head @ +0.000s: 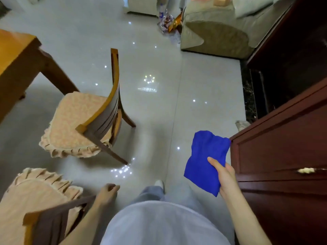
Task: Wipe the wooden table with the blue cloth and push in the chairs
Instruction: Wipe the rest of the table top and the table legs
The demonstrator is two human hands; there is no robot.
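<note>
Timber fills the far left: a corner of the wooden table [16, 55], with one cushioned chair [74, 117] standing pulled out and apart from its edge. A second chair [35, 191] sits at the lower left, also out. The left hand [108, 191] hangs just beside that nearer chair's back rail, fingers loosely curled and holding nothing. Both chairs look stiff and solid and would probably slide easily on the glossy tiled floor [203, 103]. The top rail of the back is the sensible place to push, since the frilled seat cushions are soft and may shift. Further right, the right hand [225, 177] pinches the blue cloth [205, 160] at its lower edge, thumb on top. It holds the cloth in the air, well apart from the table and near a dark red cabinet [283, 156]. The cloth looks light, limp and folded, so it would wipe best spread flat under the palm. No brand or writing is legible; the printed packaging [168, 20] by the sofa [215, 34] is too blurred to read.
</note>
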